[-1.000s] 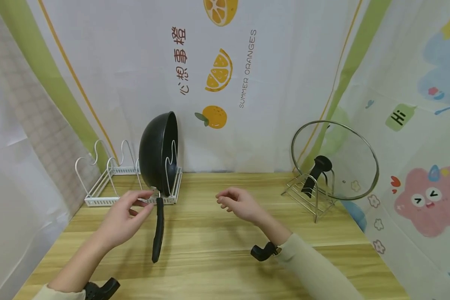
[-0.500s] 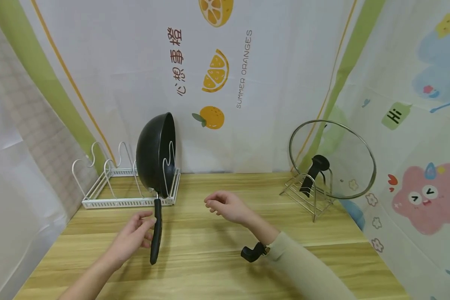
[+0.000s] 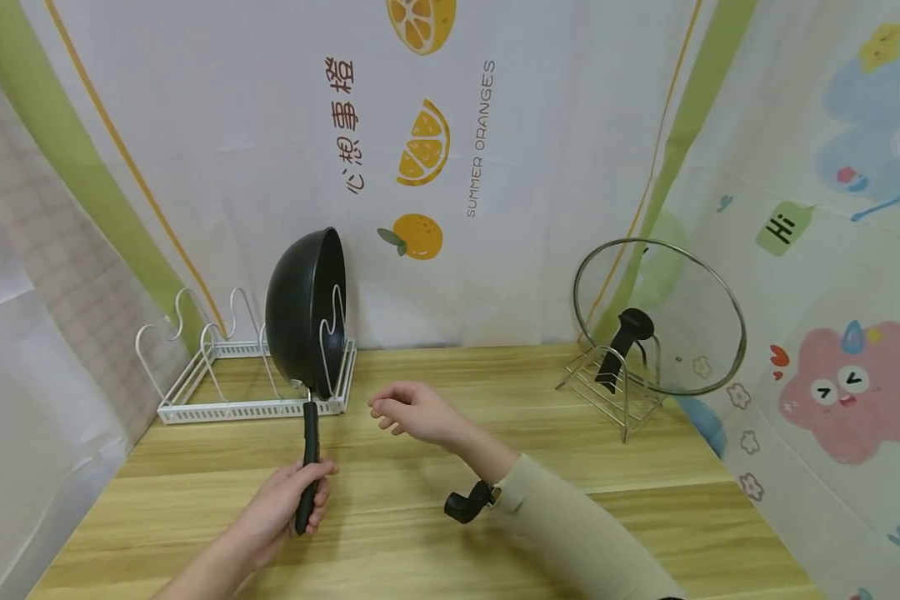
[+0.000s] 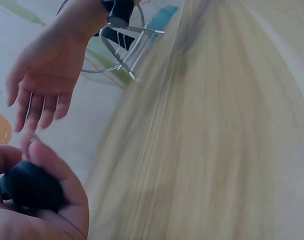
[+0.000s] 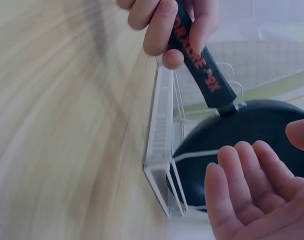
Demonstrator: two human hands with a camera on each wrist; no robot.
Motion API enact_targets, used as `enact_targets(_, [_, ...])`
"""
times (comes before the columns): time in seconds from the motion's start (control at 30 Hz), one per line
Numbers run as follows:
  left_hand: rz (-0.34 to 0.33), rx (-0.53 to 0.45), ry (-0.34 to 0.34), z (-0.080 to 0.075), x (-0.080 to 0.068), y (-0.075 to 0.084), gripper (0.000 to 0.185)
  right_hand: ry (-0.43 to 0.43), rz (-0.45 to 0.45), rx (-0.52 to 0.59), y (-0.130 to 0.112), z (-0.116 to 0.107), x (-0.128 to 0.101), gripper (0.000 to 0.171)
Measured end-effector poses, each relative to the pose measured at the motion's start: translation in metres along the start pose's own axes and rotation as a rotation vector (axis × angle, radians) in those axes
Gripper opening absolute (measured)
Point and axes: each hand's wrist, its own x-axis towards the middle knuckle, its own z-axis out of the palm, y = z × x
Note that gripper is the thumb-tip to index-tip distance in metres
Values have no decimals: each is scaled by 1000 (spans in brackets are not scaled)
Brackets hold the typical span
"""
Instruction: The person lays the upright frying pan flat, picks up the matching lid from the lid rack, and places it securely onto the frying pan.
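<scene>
You are working at a staged kitchen set, not a lived-in kitchen: a wood-grain bench is boxed in on three sides by hung printed sheets, the back one showing oranges and the words "SUMMER ORANGES", the right one showing cartoon figures and "Hi". The kitchen character comes from the cookware only: a black frying pan stands on edge in a white wire rack, and a glass lid leans in a metal stand.
</scene>
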Motion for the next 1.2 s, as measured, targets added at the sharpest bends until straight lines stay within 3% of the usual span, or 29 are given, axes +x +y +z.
enact_targets(0.23, [-4, -54, 20, 1, 1, -2, 23, -44, 129, 181, 2, 30, 26, 41])
enact_targets(0.43, [-13, -65, -8, 0, 1, 0, 21, -82, 232, 344, 4, 61, 44, 52])
enact_targets(0.63, [-30, -76, -32, 0, 2, 1, 20, -106, 290, 514, 0, 82, 60, 43])
enact_targets(0.8, [-36, -75, -45, 0, 2, 2, 20, -115, 335, 551, -5, 89, 65, 43])
enact_targets(1.03, [-18, -74, -70, -2, 2, 1, 19, -96, 386, 635, -5, 94, 73, 18])
enact_targets(1.2, [-20, -87, -86, -2, 1, 0, 20, -121, 391, 703, -4, 101, 78, 18])
